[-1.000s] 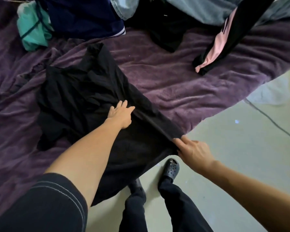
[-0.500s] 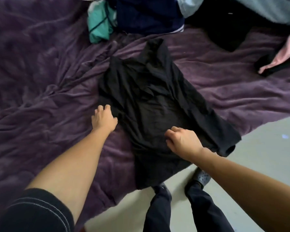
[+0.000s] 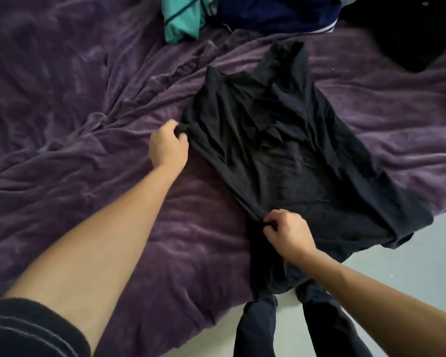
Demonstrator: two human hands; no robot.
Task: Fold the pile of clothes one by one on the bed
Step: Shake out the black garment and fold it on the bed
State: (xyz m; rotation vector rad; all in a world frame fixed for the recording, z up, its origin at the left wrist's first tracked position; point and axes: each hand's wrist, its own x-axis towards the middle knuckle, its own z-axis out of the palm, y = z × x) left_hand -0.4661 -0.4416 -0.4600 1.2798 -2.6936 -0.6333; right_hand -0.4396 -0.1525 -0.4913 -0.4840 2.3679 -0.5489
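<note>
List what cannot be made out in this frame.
Head view throughout.
- The teal garment and navy garment: cut off by the top edge.
- Near hem of the black garment: hangs off the bed, partly behind the right hand and forearm.
- Fingertips of the left hand: buried in black fabric.

Pale grey floor (image 3: 410,258) beside dark trouser legs (image 3: 255,331), black stitched sleeve (image 3: 23,331).

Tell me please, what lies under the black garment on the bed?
The purple blanket runs under the black garment, whose near end hangs past the blanket's edge above the floor. The cloth hides whether anything else lies beneath.
</note>
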